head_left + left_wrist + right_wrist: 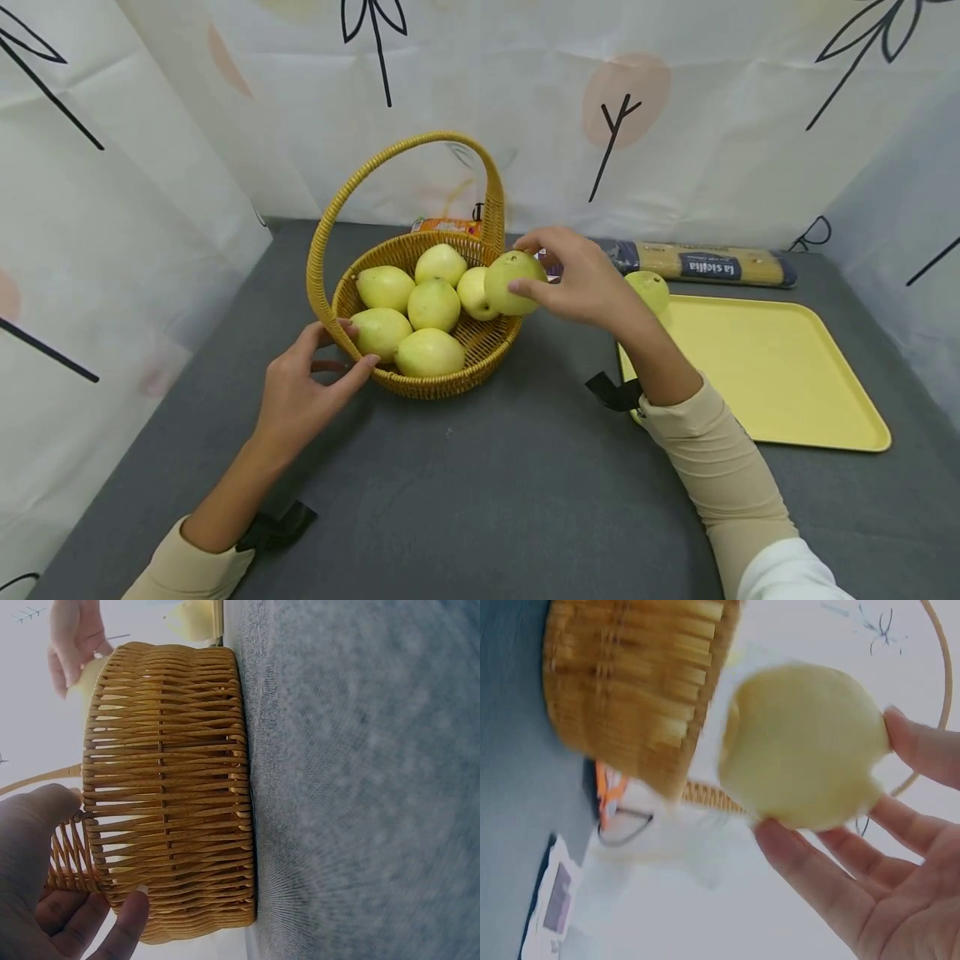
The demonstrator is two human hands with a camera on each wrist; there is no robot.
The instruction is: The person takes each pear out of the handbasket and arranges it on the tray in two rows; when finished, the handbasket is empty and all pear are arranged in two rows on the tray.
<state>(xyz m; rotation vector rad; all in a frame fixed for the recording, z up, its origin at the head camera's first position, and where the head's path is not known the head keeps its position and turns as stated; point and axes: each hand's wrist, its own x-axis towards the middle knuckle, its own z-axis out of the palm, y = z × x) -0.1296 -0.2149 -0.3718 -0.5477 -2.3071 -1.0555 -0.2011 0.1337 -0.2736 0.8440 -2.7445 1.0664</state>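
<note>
A yellow wicker basket (450,385) with a tall arched handle holds several pale yellow-green pears (433,305). At its front left, my left hand (303,383) grips the rim by the foot of the handle; the left wrist view shows the thumb on the rim and the fingers around the wicker wall (165,787). My right hand (577,279) pinches another pear (512,283) between thumb and fingers over the basket's right rim. In the right wrist view this pear (802,746) is held up beside the rim.
To the right lies a flat yellow tray (780,367), with one more pear (649,289) at its far left corner. Behind it is a pack of spaghetti (708,263). An orange packet (446,225) shows behind the basket, in front of a patterned curtain (510,100).
</note>
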